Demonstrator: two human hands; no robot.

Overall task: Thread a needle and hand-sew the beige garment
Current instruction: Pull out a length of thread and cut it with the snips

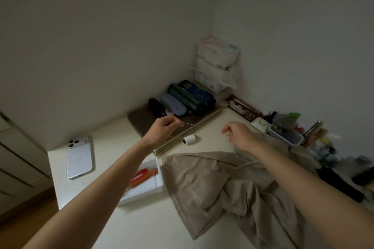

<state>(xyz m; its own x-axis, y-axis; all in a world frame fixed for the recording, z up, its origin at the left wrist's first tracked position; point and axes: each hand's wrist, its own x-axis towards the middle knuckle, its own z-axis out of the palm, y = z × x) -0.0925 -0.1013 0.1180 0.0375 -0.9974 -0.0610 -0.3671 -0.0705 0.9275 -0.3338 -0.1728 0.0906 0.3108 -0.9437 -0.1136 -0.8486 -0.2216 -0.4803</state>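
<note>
Cream tabletop (141,218), crumpled beige garment (222,184), thin thread (192,124)

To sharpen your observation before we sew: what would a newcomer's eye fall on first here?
The two raised hands: the left hand pinches a pale thread in the air, and the right hand is curled opposite. Below lies the crumpled beige garment, right of centre, with a white spool beyond it between the hands and a white phone at left.

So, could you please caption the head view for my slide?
Left hand pinches thread; spool and garment lie on table.
</note>
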